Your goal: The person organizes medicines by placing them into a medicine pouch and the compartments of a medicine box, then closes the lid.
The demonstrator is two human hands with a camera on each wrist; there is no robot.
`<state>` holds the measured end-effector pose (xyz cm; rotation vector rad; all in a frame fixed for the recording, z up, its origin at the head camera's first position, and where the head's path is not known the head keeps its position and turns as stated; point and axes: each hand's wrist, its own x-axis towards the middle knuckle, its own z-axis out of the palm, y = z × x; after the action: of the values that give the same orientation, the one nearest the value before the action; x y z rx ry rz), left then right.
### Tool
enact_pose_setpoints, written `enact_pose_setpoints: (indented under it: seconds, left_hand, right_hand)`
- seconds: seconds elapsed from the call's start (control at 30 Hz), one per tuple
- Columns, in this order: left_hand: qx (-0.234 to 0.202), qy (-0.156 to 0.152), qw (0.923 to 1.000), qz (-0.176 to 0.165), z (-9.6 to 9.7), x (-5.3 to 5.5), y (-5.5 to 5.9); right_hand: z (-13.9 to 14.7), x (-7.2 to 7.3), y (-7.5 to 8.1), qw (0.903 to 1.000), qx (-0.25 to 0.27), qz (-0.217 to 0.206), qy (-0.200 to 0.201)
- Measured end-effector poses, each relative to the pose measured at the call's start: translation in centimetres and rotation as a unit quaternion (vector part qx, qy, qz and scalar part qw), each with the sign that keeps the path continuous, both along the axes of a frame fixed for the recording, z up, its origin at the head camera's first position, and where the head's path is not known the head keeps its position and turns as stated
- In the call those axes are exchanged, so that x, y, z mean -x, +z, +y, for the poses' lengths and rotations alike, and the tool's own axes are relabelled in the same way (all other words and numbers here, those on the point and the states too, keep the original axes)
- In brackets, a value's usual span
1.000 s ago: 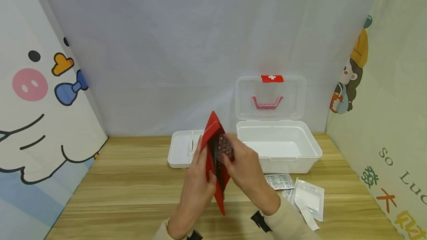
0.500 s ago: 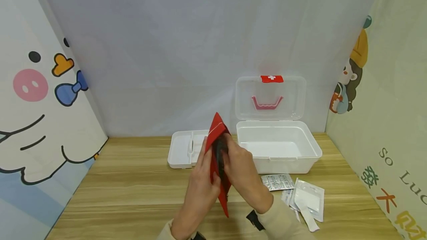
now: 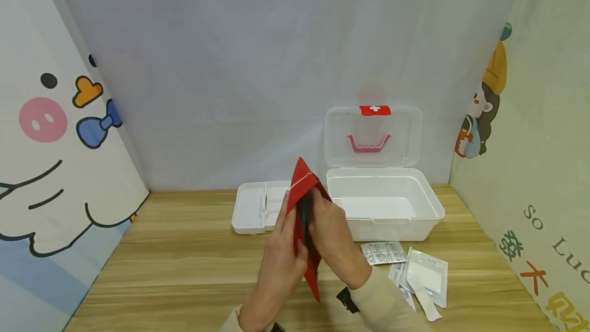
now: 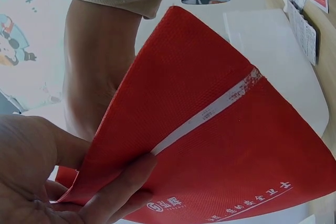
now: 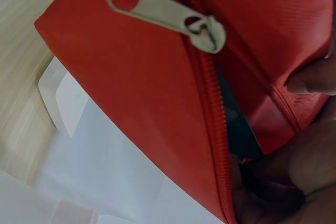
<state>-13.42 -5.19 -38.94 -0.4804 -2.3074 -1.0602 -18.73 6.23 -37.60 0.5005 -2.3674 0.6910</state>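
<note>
A red zippered pouch [image 3: 302, 193] with white print is held upright above the table, its zip undone. My left hand [image 3: 282, 257] grips its edge, with the fingers spread on the printed side in the left wrist view. My right hand [image 3: 333, 234] reaches into the opening. In the right wrist view its fingers go in past the zip, beside a dark green thing [image 5: 237, 124] inside, and the metal zip pull [image 5: 157, 13] hangs at the top. I cannot tell what those hidden fingertips hold.
A white first-aid box [image 3: 392, 228] with its clear lid [image 3: 373, 155] raised stands behind the right hand. Left of it lies a white tray [image 3: 248, 214]. A foil pill pack [image 3: 383, 252] and a gauze packet [image 3: 438, 278] lie at the right.
The clear, bumpy packet in my right hand has gone out of sight inside the pouch, and the right fingers are deeper in. Both hands and the pouch have shifted slightly right.
</note>
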Motion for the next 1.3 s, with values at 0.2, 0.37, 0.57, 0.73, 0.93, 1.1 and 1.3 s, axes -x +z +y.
enact_pose_setpoints:
  seconds: [0.2, 0.37, 0.57, 0.73, 0.93, 1.1, 1.3]
  left_hand:
    - [0.002, 0.000, 1.0000, 0.003, 0.1, 0.1, -0.2]
    - [0.004, -0.002, 1.0000, 0.005, 0.2, 0.0, -0.5]
    - [0.008, 0.003, 0.9999, 0.007, 0.2, -0.1, -0.5]
    - [0.007, 0.006, 1.0000, 0.001, 0.0, 0.0, -0.7]
    - [0.006, 0.008, 0.9999, -0.013, -0.1, 0.1, -0.6]
    - [0.006, 0.008, 0.9998, -0.019, -0.2, 0.2, -0.5]
    - [0.002, 0.005, 0.9998, -0.018, -0.3, 0.2, -0.5]
  right_hand:
    - [0.1, 0.6, -0.3, 0.9988, -0.029, 0.025, -0.029]
    - [0.0, 0.9, -0.6, 0.9981, -0.036, 0.015, -0.049]
    - [0.1, 1.3, -1.1, 0.9984, -0.033, 0.003, -0.046]
    - [0.2, 1.4, -1.3, 0.9989, -0.030, 0.000, -0.037]
    - [0.2, 0.8, -0.8, 0.9992, -0.030, -0.001, -0.026]
    - [0.5, -0.2, -0.1, 0.9998, -0.020, 0.003, -0.009]
    - [1.1, -1.4, 1.1, 0.9998, -0.011, 0.005, 0.013]
